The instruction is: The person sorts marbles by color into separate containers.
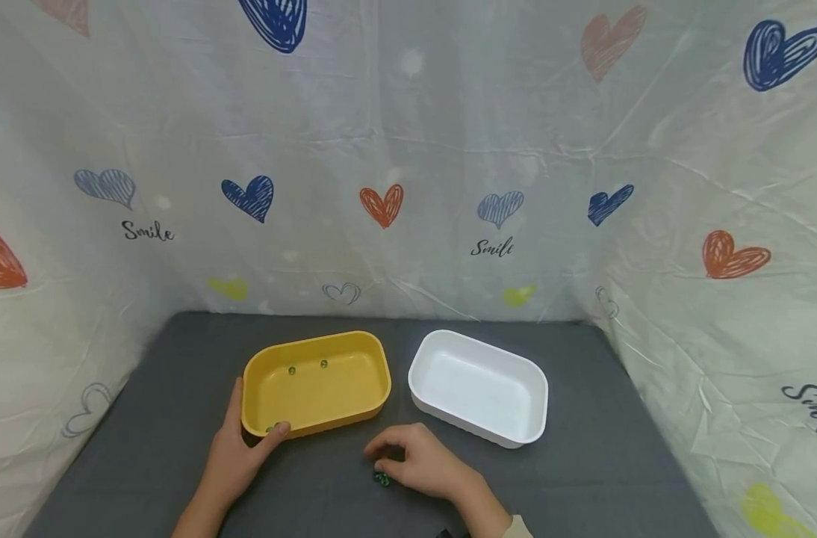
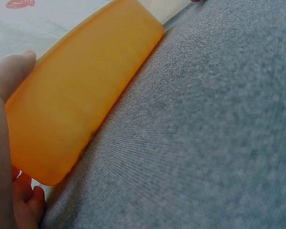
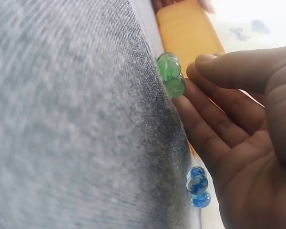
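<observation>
Our left hand (image 1: 237,457) grips the yellow tray (image 1: 321,396); our loosely bent, empty right fingers (image 1: 391,435) could nudge the green marbles (image 3: 168,67) rolling

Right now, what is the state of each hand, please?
Left hand: holding the yellow tray by its corner.
Right hand: curled beside green marbles; whether holding one cannot be told.
</observation>
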A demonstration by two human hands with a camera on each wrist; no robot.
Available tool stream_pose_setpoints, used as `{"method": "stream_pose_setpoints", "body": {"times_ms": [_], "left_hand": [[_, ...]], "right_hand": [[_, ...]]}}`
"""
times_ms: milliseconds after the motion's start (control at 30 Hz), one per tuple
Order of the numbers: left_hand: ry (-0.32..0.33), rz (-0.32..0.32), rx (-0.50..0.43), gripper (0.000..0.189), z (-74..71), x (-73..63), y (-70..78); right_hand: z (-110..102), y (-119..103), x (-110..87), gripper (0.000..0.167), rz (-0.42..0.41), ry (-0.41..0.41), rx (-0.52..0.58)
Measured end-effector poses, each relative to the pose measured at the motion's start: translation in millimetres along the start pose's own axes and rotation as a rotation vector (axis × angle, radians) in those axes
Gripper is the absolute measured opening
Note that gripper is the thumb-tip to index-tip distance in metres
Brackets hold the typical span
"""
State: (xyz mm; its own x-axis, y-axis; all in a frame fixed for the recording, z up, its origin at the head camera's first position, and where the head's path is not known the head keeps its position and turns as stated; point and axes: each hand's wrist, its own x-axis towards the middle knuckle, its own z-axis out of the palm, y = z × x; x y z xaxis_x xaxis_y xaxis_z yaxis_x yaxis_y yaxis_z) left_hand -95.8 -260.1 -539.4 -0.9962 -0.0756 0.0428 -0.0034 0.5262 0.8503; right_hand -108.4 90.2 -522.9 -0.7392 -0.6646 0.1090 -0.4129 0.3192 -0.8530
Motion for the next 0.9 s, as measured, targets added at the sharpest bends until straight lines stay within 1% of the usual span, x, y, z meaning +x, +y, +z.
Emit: {"method": "stream_pose_setpoints", "body": {"times_ms": [200, 433, 700, 900], "left_hand": [[-0.012, -0.016, -0.008, 0.125, 0.8, 0.4, 0.4], [-0.014, -0.035, -0.003, 0.126, -0.3, -0.9, -1.5], [-0.005, -0.026, 0.018, 0.126, -1.6, -0.2, -2.5], [-0.012, -0.039, 0.026, 0.126, -0.3, -0.3, -1.0]], "right_hand": [[1.9, 5.2, -1.5, 0.023, -0.038, 0.006, -0.013], [4.4, 6.7, -1.1, 0.023, -0.079, -0.010, -0.042], [2.9, 8.2, 1.0, 0.022, -0.072, -0.008, -0.040], [1.4, 10.7, -1.5, 0.021, -0.057, 0.003, -0.048]]}}
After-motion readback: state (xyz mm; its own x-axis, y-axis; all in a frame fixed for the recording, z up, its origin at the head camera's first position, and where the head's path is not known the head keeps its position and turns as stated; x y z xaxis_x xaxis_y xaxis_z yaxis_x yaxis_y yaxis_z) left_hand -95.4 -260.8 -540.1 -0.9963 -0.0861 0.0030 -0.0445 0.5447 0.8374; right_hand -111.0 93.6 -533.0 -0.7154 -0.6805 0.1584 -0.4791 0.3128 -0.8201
